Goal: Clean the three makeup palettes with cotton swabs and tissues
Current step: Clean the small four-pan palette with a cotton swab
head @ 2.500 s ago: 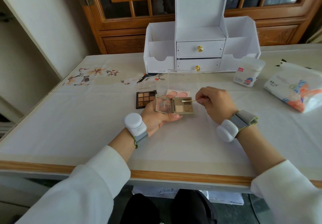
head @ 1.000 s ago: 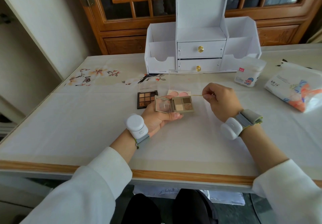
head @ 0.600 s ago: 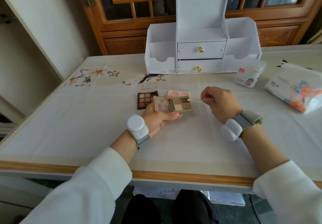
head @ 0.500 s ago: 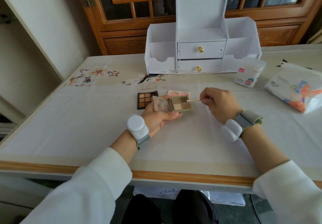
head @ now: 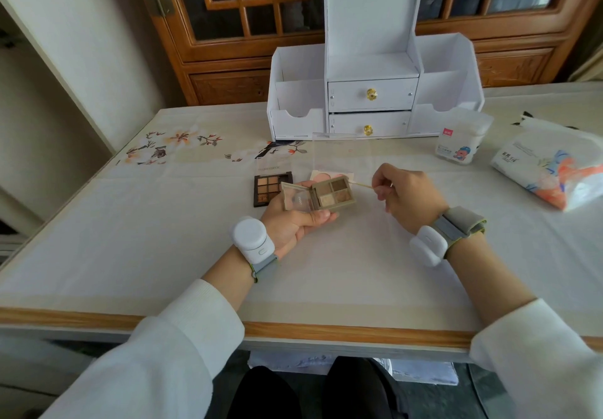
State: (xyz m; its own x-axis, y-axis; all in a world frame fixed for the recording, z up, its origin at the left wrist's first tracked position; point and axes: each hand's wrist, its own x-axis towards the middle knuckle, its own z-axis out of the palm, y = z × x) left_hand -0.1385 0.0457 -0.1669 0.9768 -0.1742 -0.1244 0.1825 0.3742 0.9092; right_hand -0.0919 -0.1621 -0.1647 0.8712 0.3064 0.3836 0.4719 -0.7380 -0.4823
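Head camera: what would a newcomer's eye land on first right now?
The centre draws the eye: the left hand holds an open olive four-pan palette, while the right hand pinches a cotton swab whose tip is at the palette's far right corner. Just behind lie a dark brown palette and a pink palette, and a tall white drawer organizer stands at the back.

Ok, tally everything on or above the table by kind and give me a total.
Palettes: 3 (olive palette in left hand, dark palette, pink palette)
Loose swabs: 1 (cotton swab in right hand)
Packs: 2 (swab pack, tissue pack)
Organisers: 1 (white organiser)
Total: 7
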